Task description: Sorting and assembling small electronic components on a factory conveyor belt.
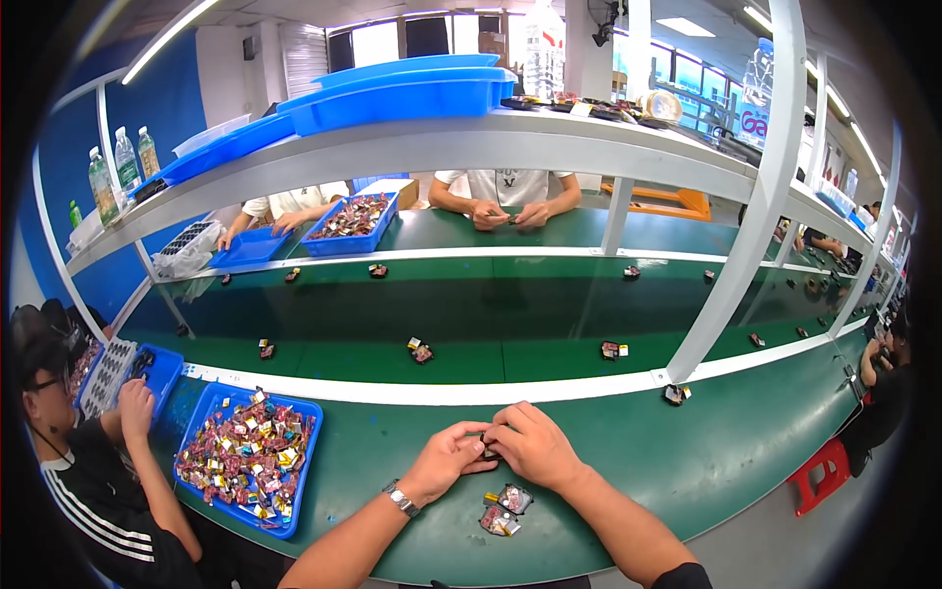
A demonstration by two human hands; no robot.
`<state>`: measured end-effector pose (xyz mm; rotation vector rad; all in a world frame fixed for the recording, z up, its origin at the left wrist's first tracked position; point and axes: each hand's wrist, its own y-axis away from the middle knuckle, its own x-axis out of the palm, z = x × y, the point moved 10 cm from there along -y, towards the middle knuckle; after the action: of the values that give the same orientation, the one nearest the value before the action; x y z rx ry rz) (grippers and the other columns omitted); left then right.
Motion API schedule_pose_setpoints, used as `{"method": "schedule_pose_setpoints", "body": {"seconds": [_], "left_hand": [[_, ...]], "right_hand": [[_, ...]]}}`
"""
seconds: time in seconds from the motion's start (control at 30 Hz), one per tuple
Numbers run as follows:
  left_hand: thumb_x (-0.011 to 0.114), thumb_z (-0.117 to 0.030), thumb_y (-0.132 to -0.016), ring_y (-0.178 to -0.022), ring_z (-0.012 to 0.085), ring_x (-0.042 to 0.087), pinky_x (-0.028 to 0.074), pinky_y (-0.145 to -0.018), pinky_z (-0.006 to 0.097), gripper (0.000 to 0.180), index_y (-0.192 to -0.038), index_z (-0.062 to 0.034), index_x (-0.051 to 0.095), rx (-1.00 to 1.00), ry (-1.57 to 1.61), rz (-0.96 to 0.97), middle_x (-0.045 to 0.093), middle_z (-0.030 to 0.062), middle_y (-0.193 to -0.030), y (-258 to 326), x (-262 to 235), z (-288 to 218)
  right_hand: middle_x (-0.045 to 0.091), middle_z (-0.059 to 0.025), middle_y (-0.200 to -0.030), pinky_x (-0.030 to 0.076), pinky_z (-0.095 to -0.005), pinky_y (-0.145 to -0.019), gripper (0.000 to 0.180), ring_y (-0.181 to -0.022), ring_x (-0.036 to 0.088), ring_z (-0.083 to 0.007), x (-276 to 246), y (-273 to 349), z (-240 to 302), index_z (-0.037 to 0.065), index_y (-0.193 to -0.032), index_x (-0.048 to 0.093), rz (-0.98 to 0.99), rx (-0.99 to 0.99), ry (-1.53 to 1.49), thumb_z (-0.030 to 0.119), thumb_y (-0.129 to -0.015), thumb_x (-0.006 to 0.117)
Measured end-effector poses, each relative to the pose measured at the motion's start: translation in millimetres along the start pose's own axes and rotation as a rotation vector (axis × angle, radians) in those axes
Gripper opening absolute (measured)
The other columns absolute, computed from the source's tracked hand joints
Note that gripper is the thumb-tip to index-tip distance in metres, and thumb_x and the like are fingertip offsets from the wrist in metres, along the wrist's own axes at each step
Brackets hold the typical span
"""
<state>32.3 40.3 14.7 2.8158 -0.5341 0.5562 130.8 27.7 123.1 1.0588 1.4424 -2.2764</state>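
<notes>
Dark electronic module (489, 452) sits pinched between the hands, to the right of the heaped blue tray (312, 447), over the green workbench (383, 491); fingers cover most of it, so its outline and face cannot be made out. The left hand (446, 463) is nearly closed, thumb and forefinger gripping the module's near side, the other fingers curled under. The right hand (535, 447) bends over it from above, fingertips bunched at the module; whether they press or grip a part of it I cannot tell. Right of the tray too, just below the hands, two loose modules (514, 499) lie close together, black-edged and roughly rounded, with reddish boards and yellow and whitish pieces; whether they touch is unclear. A metal-banded wristwatch (401, 498) circles the left wrist, and both forearms run off the lower edge. The tray itself is smooth plastic with rounded corners; its pile of small reddish boards hides most of the floor. Beyond the tray, a glossy green conveyor belt (510, 358) carries spaced modules too small to read in detail. Left of the tray, a co-worker (108, 491) is partly lost in the dark lens rim; across from it, a white shelf (432, 152) cuts off another person's head.
</notes>
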Motion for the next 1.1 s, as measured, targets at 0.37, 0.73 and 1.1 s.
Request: {"method": "schedule_pose_setpoints", "body": {"seconds": [0.37, 0.73, 1.1], "left_hand": [[0.045, -0.006, -0.103, -0.113, 0.0194, 0.061, 0.055, -0.098, 0.034, 0.031, -0.133, 0.0008, 0.047, 0.019, -0.034, -0.038, 0.059, 0.0137, -0.126, -1, -3, -3], [0.044, -0.003, -0.103, -0.112, 0.0210, 0.062, 0.056, -0.097, 0.035, 0.030, -0.132, 0.0030, 0.047, 0.019, -0.064, -0.050, 0.061, 0.0149, -0.121, -1, 0, 0], [0.044, -0.004, -0.103, -0.113, 0.0200, 0.061, 0.055, -0.098, 0.035, 0.031, -0.133, 0.0024, 0.047, 0.023, -0.039, -0.039, 0.060, 0.0140, -0.123, -1, -3, -1]], "right_hand": [[0.056, -0.0001, -0.088, 0.044, -0.0303, -0.069, 0.011, -0.085, 0.055, -0.0162, 5, 5, 19, 0.010, -0.084, 0.064, 0.003, -0.113, 0.292, 0.015, -0.075, 0.062], [0.055, -0.0021, -0.086, 0.046, -0.0333, -0.073, 0.007, -0.085, 0.055, -0.0204, 10, 3, -4, 0.009, -0.084, 0.063, 0.063, 0.013, 0.027, 0.012, -0.077, 0.064], [0.055, -0.0014, -0.085, 0.049, -0.0320, -0.071, 0.012, -0.082, 0.056, -0.0192, 7, 9, 14, 0.009, -0.086, 0.063, 0.019, -0.090, 0.220, 0.012, -0.075, 0.063]]}}
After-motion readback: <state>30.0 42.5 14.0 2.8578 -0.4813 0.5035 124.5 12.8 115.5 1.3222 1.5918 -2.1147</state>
